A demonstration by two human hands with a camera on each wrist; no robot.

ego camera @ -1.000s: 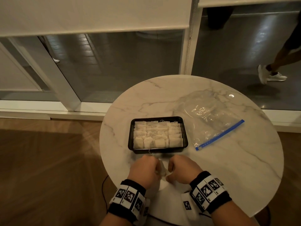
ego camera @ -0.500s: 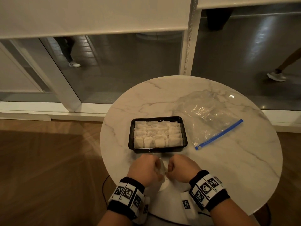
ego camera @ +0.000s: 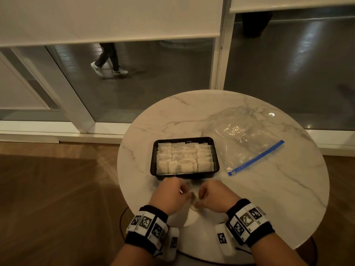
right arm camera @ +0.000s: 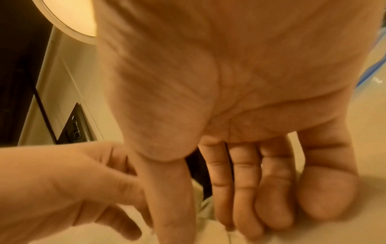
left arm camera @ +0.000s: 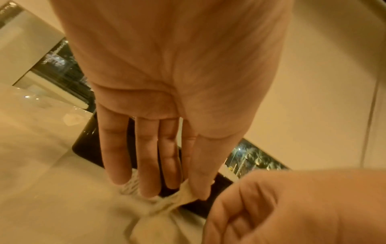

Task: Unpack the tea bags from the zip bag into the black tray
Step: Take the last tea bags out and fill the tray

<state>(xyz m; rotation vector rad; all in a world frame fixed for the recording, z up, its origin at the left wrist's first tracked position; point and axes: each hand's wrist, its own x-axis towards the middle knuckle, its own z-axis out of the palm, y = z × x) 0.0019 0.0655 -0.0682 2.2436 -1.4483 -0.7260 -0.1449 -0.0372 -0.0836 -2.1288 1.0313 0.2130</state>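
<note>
A black tray stands mid-table, packed with rows of pale tea bags. The clear zip bag with a blue zip strip lies flat to its right; I see nothing in it. Just in front of the tray my left hand and right hand meet, both pinching one crumpled tea bag low over the table. In the left wrist view the thumb and fingers pinch the tea bag. In the right wrist view the tea bag shows between thumb and fingers.
The round marble table ends close behind my wrists, with wooden floor to the left. Behind the table are glass panes and a white frame. A person walks outside the glass.
Both hands stay in front of the tray with the tea bag, their fingers shifting slightly. Outside the glass, one passer-by has left on the right and another has walked in from the left.
</note>
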